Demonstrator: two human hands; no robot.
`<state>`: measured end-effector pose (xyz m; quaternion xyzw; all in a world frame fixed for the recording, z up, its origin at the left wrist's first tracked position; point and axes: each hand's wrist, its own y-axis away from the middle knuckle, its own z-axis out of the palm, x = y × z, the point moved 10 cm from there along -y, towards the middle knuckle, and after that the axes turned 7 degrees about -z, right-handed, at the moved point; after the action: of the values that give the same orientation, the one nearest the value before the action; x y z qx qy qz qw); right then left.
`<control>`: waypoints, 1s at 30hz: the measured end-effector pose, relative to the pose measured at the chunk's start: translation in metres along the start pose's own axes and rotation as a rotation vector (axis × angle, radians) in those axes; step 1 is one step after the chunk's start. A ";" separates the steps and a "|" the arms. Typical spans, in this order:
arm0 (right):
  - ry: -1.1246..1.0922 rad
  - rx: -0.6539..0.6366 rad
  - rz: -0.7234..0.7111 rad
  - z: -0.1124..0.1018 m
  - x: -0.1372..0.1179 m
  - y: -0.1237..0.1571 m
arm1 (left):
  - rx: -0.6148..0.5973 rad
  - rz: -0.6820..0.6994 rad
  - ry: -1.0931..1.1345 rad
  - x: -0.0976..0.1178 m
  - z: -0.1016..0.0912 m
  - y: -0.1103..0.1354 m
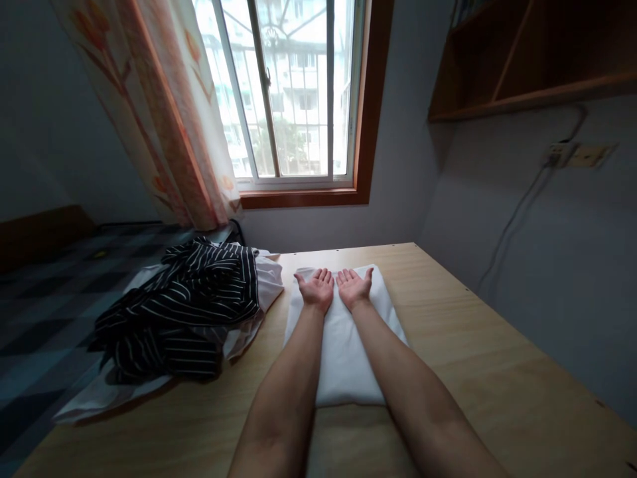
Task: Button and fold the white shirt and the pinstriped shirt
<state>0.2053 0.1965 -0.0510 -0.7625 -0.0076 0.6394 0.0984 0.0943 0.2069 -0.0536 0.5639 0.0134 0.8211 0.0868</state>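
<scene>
A folded white cloth, probably a garment, lies flat as a neat rectangle on the wooden table. Over its far end is my left hand, palm up, with the fingers stretched out and the thumb pointing outward. Beside it my right hand mirrors this, palm up and open, a small gap between the two. Neither hand holds anything. Whether the backs of the hands rest on the cloth cannot be made out. My forearms reach across the cloth and hide parts of its sides.
Left on the table sits a crumpled pile of black-and-white striped clothing, with white fabric beneath it. A bed with a checked cover adjoins the left side. Behind are a window and a curtain; a shelf hangs at right.
</scene>
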 end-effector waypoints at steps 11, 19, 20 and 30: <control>-0.111 0.107 0.112 -0.029 0.013 -0.004 | 0.052 0.075 -0.169 0.014 -0.038 -0.013; -0.003 0.182 0.124 -0.077 0.019 -0.004 | 0.165 0.015 -0.166 0.031 -0.075 -0.006; 0.004 0.199 0.124 -0.085 0.021 -0.002 | 0.167 0.003 -0.172 0.033 -0.076 -0.004; 0.293 0.284 -0.042 -0.122 -0.032 -0.007 | 0.252 0.306 -1.112 0.087 -0.031 0.017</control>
<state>0.3195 0.1819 0.0009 -0.8256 0.0812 0.5141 0.2180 0.0329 0.2060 0.0178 0.9113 -0.0183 0.3973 -0.1065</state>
